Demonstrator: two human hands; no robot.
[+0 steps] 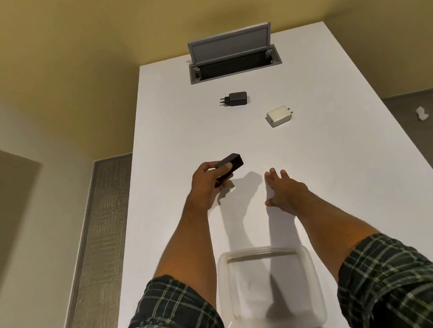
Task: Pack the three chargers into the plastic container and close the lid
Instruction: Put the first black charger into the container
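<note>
Left hand (207,185) grips black charger (230,163); right hand (285,192) lies flat.

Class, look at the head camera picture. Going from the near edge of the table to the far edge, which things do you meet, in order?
Plastic container → right hand flat on the table → left hand holding a black charger → white charger → second black charger → open grey hatch in the white table.
</note>
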